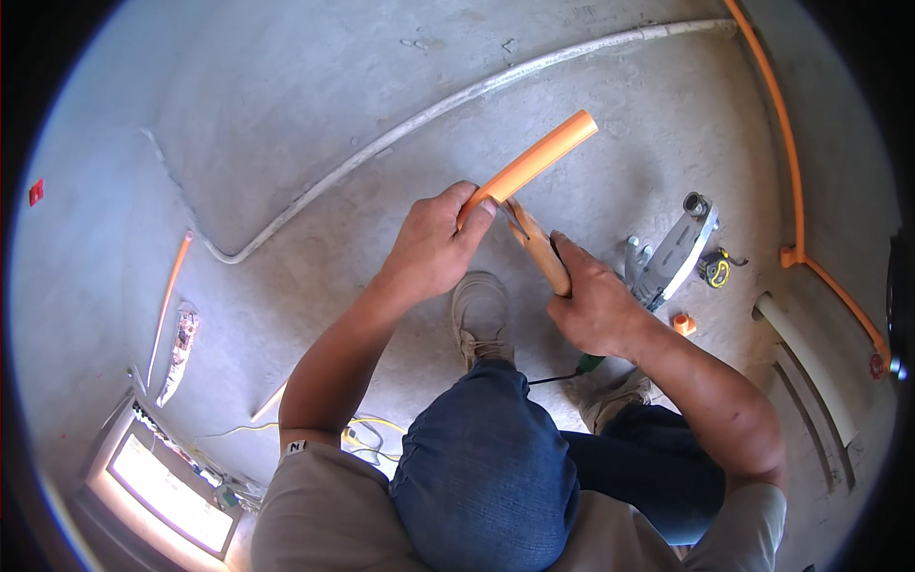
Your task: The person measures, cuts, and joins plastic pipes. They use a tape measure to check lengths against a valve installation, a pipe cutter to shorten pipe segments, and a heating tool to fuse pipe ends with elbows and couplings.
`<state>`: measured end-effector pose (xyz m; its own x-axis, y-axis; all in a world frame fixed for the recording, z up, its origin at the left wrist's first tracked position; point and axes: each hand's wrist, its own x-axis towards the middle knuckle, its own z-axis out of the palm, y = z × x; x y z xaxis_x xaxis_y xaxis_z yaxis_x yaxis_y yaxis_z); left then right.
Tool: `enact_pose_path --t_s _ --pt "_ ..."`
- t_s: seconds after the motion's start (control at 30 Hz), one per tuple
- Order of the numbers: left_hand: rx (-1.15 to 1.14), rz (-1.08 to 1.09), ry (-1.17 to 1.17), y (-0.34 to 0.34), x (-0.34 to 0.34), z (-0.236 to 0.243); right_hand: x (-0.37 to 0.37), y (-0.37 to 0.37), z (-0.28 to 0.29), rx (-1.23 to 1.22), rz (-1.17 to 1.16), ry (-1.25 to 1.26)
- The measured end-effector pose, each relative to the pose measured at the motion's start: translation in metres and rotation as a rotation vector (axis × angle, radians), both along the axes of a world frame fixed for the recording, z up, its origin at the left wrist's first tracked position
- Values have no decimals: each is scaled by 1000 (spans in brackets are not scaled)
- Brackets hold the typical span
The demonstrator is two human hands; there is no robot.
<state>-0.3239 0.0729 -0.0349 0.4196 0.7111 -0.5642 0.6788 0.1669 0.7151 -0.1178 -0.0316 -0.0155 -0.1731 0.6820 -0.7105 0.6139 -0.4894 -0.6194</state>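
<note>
My left hand is closed round the lower end of a short orange plastic pipe, which slants up to the right. In my right hand is a knife, gripped by its light wooden handle. The narrow metal blade lies against the pipe beside my left thumb. Its tip and the pipe's near end are partly hidden by my left fingers. Both hands are held above the floor, in front of my bent knee.
A grey tool resembling a pipe welder, a tape measure and an orange fitting lie at right. Orange pipe and white pipe run farther right. A pale conduit crosses the far floor. Yellow cable lies at left.
</note>
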Motion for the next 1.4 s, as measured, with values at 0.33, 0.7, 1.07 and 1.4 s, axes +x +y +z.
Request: enact_pose_path --t_s 0.33,0.7,1.07,1.4 --pt "-71 2 -36 -13 1 0 -4 1 15 25 53 8" --pt "193 -85 -331 -26 -10 11 -7 1 29 36 132 -107" --pt "275 -49 -112 -34 -7 41 -4 3 46 69 70 37" --pt "315 -53 -79 -35 -10 52 -5 -13 29 269 48 61"
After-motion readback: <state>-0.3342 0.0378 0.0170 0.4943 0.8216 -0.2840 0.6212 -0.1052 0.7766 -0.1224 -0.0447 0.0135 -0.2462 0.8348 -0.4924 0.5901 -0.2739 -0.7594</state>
